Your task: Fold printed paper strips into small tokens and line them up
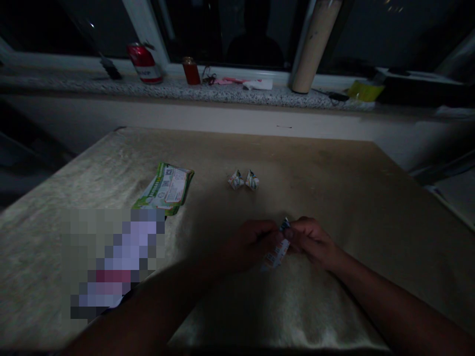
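Both hands meet over the front middle of the table, pinching a printed paper-like strip [277, 254] with a dark folded tip on top. My left hand [256, 242] is closed on the strip from the left. Opposite it, my right hand [309, 240] pinches the upper end between thumb and fingers. The strip's lower end hangs down toward me, dim and partly covered by the fingers. Farther back sit two small folded pieces, a left one [236, 180] and a right one [252, 181], with pointed corners and similar print.
A green printed pouch [166, 188] lies on the table [315, 168] at left, beside a blurred-out long object [126, 252]. Along the granite sill [222, 94] stand a red can [144, 64], an orange-red jar [191, 70] and a tall tube [315, 47].
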Available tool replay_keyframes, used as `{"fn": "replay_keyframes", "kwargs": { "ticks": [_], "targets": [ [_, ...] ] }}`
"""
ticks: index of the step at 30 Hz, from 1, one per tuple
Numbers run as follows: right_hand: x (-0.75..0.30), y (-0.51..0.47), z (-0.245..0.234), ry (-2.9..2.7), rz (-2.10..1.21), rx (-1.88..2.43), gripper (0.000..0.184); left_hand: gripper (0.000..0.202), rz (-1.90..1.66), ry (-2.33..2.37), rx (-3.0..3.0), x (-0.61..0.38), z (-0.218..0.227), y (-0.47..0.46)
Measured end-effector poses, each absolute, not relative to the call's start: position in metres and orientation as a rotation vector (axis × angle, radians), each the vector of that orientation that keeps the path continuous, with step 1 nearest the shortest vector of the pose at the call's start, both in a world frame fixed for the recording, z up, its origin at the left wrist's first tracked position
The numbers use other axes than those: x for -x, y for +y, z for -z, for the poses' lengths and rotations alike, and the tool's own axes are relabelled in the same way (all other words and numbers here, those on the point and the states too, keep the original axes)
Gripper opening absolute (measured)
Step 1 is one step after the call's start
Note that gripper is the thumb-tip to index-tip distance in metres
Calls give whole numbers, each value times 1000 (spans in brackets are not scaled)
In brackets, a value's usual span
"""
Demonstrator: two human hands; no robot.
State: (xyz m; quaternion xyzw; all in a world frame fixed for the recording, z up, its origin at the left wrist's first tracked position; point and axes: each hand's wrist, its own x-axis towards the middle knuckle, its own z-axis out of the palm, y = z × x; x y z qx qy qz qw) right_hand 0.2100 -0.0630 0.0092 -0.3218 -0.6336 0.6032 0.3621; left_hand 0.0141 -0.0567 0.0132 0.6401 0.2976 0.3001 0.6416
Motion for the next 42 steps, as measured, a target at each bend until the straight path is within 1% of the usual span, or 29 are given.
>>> {"fn": "replay_keyframes", "kwargs": {
  "ticks": [8,15,20,24,27,33,39,42],
  "targets": [
    [-208,-64,-4,-1466,-1740,802,52,45,-677,610,-1328,-13,-15,-57],
    [-211,-64,-4,-1538,-1607,824,49,46,-685,605,-1297,-14,-8,-52],
    [-208,-64,-6,-1539,-1658,831,53,46,-723,664,-1386,-13,-12,-53],
    [-207,-66,-4,-1616,-1614,835,56,47,-737,720,-1385,-15,-14,-56],
    [-207,-66,-3,-1605,-1633,790,54,48,-752,722,-1365,-16,-15,-57],
    [-210,-65,-5,-1628,-1660,795,43,47,-777,766,-1435,-16,-10,-55],
    [-209,-65,-1,-1511,-1737,778,41,49,-678,690,-1396,-13,-4,-51],
    [-208,-65,-3,-1540,-1715,770,43,46,-699,698,-1442,-11,-8,-52]
  ]
}}
